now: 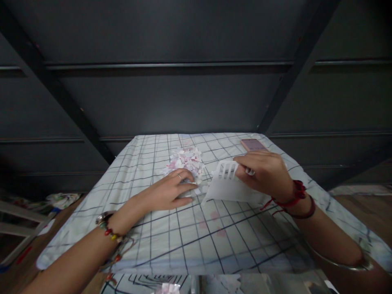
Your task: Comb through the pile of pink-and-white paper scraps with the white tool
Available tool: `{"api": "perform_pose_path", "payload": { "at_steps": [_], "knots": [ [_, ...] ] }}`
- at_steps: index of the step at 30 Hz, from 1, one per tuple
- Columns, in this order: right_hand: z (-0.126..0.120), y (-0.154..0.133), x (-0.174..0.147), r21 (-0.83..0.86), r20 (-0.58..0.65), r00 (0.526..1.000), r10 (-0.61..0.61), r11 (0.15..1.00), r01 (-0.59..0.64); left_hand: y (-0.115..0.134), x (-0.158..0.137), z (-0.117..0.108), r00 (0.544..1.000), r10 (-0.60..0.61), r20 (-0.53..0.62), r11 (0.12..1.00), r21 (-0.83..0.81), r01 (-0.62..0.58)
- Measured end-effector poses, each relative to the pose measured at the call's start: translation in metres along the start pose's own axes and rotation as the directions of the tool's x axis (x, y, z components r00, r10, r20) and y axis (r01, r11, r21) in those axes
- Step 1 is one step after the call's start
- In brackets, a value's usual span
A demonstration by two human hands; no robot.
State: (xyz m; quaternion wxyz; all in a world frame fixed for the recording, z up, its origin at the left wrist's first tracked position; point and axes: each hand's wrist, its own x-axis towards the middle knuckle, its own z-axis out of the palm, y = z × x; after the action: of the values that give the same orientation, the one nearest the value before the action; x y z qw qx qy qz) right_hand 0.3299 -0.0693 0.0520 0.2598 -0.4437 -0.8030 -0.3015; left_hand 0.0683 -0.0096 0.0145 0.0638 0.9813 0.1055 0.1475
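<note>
A loose heap of small torn paper scraps (186, 159), white with pink bits, lies on the checked tablecloth. My left hand (171, 190) rests at the near side of this heap, palm down, fingers stretched out and apart, touching or just over a few scraps. To the right, my right hand (265, 171) grips a white plastic piece with slots (228, 185) by its upper edge. Its flat side leans low over the cloth, with its left corner close to stray scraps. My right palm and part of the white piece behind the fingers are hidden.
A pink-cased phone (253, 145) lies at the back right of the table (147, 245). Dark panels (165, 102) stand behind the table. At the lower edge sit more paper pieces (167, 288). A white slatted frame (21, 228) stands at the left.
</note>
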Motion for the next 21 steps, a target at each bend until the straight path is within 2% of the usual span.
{"api": "perform_pose_path", "payload": {
  "at_steps": [6,9,12,16,21],
  "knots": [
    [-0.002,0.001,-0.001,-0.050,-0.065,0.997,0.048,0.997,-0.051,0.000,0.000,0.001,1.000,0.004,-0.012,1.000,0.004,-0.004],
    [-0.003,0.003,-0.001,-0.009,-0.033,0.999,0.008,1.000,-0.009,-0.001,0.000,0.001,1.000,0.009,-0.001,1.000,0.004,-0.009],
    [-0.002,0.002,-0.001,-0.036,-0.006,1.000,-0.009,0.999,0.009,-0.001,0.000,0.001,1.000,0.013,-0.003,1.000,-0.002,-0.013],
    [-0.001,0.001,0.000,-0.111,-0.072,0.997,0.031,0.993,-0.039,0.000,0.000,0.000,1.000,0.008,0.000,1.000,-0.008,-0.008],
    [-0.007,0.010,-0.003,-0.127,-0.136,0.986,0.098,0.985,-0.116,-0.001,0.000,0.001,1.000,0.011,-0.011,1.000,-0.016,-0.011]
  ]
}}
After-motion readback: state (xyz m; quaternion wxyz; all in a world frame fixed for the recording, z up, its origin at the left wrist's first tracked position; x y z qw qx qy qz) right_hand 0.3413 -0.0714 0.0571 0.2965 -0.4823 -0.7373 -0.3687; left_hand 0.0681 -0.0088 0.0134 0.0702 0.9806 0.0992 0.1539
